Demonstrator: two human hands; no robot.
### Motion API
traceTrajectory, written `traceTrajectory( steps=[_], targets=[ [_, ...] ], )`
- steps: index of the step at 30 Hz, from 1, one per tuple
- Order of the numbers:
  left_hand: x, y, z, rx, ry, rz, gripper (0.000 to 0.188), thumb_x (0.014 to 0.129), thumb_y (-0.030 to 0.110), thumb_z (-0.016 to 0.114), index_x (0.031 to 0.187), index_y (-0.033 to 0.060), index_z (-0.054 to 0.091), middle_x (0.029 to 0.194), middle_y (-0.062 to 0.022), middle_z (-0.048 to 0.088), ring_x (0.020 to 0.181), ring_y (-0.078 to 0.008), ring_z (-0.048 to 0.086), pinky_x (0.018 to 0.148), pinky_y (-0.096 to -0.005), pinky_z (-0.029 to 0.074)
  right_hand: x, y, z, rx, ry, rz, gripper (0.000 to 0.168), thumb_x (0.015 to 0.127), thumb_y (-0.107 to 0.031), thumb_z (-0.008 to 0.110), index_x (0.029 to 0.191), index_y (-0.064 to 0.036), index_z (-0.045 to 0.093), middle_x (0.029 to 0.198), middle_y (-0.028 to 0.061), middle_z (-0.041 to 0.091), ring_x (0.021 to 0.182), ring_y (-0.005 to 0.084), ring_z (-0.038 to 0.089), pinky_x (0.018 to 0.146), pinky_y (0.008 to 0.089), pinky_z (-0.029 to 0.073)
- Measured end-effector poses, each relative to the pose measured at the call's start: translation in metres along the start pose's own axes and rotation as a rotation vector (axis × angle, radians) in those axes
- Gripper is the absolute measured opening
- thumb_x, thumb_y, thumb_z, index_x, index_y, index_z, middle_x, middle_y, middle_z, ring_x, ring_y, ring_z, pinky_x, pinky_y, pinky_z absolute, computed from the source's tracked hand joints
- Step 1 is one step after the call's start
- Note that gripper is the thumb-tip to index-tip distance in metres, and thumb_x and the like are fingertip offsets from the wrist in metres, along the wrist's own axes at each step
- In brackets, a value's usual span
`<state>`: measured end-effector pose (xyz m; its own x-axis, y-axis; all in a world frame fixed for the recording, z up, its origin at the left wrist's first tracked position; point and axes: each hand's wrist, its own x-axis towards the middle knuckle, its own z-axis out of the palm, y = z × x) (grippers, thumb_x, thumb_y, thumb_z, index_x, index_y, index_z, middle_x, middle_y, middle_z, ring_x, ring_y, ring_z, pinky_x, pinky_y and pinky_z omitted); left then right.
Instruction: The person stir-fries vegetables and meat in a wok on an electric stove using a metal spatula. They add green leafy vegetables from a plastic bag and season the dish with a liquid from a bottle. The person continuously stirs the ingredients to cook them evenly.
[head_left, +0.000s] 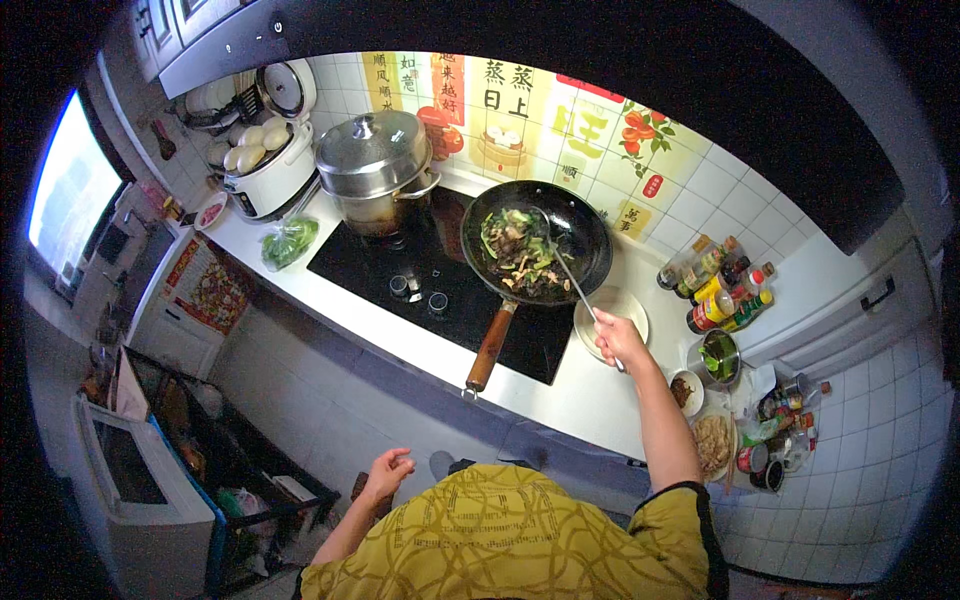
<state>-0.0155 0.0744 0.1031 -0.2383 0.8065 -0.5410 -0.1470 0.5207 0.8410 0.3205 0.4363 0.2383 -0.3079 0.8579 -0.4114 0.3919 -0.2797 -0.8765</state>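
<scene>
My right hand (619, 340) grips the thin metal handle of a cooking ladle or spatula (568, 274), whose head is partly hidden in the food. It reaches into a black wok (590, 244) holding stir-fried food (517, 251), with green vegetable pieces, dark bits and pale strips. The wok sits on a black glass cooktop (360, 259), its wooden handle (491, 349) pointing toward me over the counter edge. Below my right hand lies a pale plate (636, 319), partly covered by it. My left hand (390, 474) hangs low before my yellow shirt, holding nothing, fingers loosely bent.
A lidded steel steamer pot (373, 161) stands left of the wok. Beyond it are a rice cooker with buns (274, 176) and bagged greens (290, 241). Sauce bottles (709, 289), a steel pot (715, 358) and bowls (699, 391) line the right side. A range hood (525, 37) hangs overhead.
</scene>
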Motion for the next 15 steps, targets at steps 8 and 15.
traceTrajectory(
  steps=[8, 15],
  targets=[
    [-0.007, -0.018, -0.006, 0.052, 0.047, -0.129, 0.035, 0.080, 0.014, 0.061, 0.112, 0.0025, 0.050, 0.084, -0.0040, 0.061, 0.075, -0.0115, 0.059, 0.062, -0.0238, 0.046, -0.100, -0.033, 0.004, -0.357, -0.104, 0.048, 0.034, 0.081, -0.009, 0.052, 0.116, -0.006, 0.053, 0.068, 0.0098, 0.059, 0.065, 0.0225, 0.057, 0.071, 0.0363, 0.047],
    [0.008, 0.000, 0.007, 0.169, 0.008, -0.101, 0.035, 0.080, 0.016, 0.062, 0.111, 0.0035, 0.051, 0.084, -0.0052, 0.062, 0.076, -0.0120, 0.060, 0.063, -0.0248, 0.046, -0.030, 0.005, 0.014, -0.723, 0.134, -0.416, 0.038, 0.079, -0.009, 0.054, 0.116, -0.005, 0.052, 0.092, 0.0247, 0.058, 0.085, 0.0364, 0.058, 0.076, 0.0371, 0.046]
  ],
)
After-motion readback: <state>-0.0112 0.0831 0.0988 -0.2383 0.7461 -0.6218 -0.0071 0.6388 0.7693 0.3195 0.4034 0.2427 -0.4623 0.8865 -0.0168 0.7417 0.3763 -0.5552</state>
